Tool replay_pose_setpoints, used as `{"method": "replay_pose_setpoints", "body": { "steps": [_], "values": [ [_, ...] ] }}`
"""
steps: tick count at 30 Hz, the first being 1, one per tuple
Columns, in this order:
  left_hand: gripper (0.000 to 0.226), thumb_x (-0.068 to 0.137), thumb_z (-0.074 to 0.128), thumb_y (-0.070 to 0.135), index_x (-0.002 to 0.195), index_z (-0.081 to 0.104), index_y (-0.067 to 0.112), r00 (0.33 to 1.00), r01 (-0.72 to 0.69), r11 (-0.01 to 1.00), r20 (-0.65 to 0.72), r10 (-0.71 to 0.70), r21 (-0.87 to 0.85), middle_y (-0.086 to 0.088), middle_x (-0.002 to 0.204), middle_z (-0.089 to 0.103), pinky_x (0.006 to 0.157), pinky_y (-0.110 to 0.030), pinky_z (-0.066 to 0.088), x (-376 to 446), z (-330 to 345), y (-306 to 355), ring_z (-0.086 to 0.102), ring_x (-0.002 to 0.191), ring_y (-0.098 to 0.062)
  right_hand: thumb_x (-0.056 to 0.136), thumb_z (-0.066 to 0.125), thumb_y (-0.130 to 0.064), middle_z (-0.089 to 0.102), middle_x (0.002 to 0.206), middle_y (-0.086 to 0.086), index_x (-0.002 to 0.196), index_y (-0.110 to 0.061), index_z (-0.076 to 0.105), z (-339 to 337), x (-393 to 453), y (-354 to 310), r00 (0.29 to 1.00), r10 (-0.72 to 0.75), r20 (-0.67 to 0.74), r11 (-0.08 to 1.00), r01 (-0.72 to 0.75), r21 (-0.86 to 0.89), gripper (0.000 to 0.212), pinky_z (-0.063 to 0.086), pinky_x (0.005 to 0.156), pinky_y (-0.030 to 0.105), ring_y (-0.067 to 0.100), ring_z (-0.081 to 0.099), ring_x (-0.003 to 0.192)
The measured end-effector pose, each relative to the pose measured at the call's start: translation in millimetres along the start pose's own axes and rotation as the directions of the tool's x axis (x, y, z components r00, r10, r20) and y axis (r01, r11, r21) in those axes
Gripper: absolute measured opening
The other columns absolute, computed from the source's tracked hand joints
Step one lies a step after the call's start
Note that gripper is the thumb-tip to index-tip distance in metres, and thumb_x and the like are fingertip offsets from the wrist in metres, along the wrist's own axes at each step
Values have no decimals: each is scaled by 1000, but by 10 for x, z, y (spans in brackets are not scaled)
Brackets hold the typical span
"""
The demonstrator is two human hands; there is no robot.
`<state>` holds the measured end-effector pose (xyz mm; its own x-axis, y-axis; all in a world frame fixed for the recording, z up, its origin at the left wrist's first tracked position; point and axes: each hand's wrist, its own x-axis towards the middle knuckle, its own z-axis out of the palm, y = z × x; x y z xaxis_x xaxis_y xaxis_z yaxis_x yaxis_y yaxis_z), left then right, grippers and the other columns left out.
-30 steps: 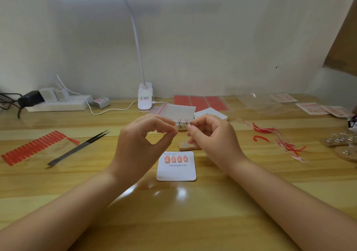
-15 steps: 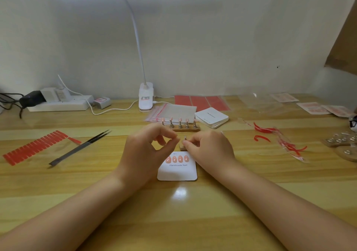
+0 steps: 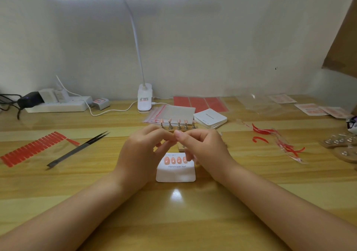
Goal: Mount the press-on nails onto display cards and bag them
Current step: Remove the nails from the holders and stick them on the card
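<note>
My left hand (image 3: pixel 143 152) and my right hand (image 3: pixel 202 150) meet fingertip to fingertip above the table, pinching a small press-on nail between them; the fingers hide almost all of it. Just below lies a white display card (image 3: pixel 175 174) printed "Handmade Nail", with several pink nails stuck in a row along its top. Behind the hands a wooden stand (image 3: pixel 177 124) holds several pink nails upright on metal pegs. A small wooden block (image 3: pixel 181 150) shows between the hands.
Black tweezers (image 3: pixel 77 150) and a sheet of red adhesive strips (image 3: pixel 32 148) lie at the left. Clear zip bags (image 3: pixel 173 111), a stack of blank cards (image 3: pixel 210 118) and the lamp clamp (image 3: pixel 144 100) sit behind. Red peel scraps (image 3: pixel 280 140) and empty stands (image 3: pixel 340 142) lie at the right.
Both hands have come down from in front of the nail stand to just above the display card, still pinching together. The stand behind them is now in view.
</note>
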<state>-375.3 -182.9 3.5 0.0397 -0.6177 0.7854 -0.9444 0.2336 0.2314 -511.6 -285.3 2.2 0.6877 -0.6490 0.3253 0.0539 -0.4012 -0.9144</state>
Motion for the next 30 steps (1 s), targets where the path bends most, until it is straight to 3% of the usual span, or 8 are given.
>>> {"method": "replay_pose_setpoints", "body": {
  "steps": [5,8,10,13,17,20,25,30],
  "values": [
    [17,78,77,19,86,69,7,1000,8,997,-14,-7,79,1,74,67,55,-37,53,7,-14,-32,55,59,-14,89,69,-27,56,48,-7,91,-17,77,-16,21,59,995,52,85,992,-61,110,13,39,45,14,3,51,46],
    [26,83,63,33,84,68,8,998,-55,988,18,53,146,3,72,66,61,-30,50,15,-17,-26,48,63,-5,87,71,-27,57,49,-8,88,-20,76,-20,29,102,996,43,79,995,-50,85,9,40,47,10,2,52,47],
    [24,82,65,33,84,68,9,997,-68,986,32,64,151,4,71,66,64,-29,48,10,-3,-19,47,63,-4,87,71,-27,56,49,-8,86,-19,76,-27,34,122,996,47,77,996,-53,68,10,39,48,9,2,50,47],
    [22,78,78,21,92,65,9,1000,6,1000,27,-7,27,6,75,65,58,-35,53,-5,14,-22,56,61,-11,89,69,-23,52,48,-8,86,-14,74,-43,49,143,991,98,96,987,-109,120,12,38,45,12,4,46,46],
    [29,76,78,21,98,59,20,990,138,981,15,-138,-139,13,79,66,63,-28,52,-15,35,-20,60,68,-9,91,66,-15,48,48,-6,95,2,70,-61,72,150,976,157,151,947,-192,258,18,33,41,16,5,40,44],
    [28,78,75,22,99,58,23,980,197,964,30,-195,-178,14,80,65,65,-23,51,-19,60,3,62,73,-9,91,65,-13,48,48,-7,100,5,68,-66,74,144,971,163,174,933,-209,294,21,31,41,16,3,40,42],
    [17,83,72,16,96,61,14,986,155,988,65,-154,-15,15,80,59,61,-31,51,-14,62,51,55,66,-8,91,64,-14,46,48,-8,102,4,69,-62,72,152,971,162,178,934,-209,288,21,32,42,16,3,40,43],
    [14,86,67,24,93,60,13,978,192,981,73,-194,27,24,77,46,61,-14,34,-10,66,77,48,65,6,91,65,-15,45,51,-8,104,5,68,-54,73,156,969,169,182,930,-218,296,24,32,42,16,4,39,46]
  ]
}}
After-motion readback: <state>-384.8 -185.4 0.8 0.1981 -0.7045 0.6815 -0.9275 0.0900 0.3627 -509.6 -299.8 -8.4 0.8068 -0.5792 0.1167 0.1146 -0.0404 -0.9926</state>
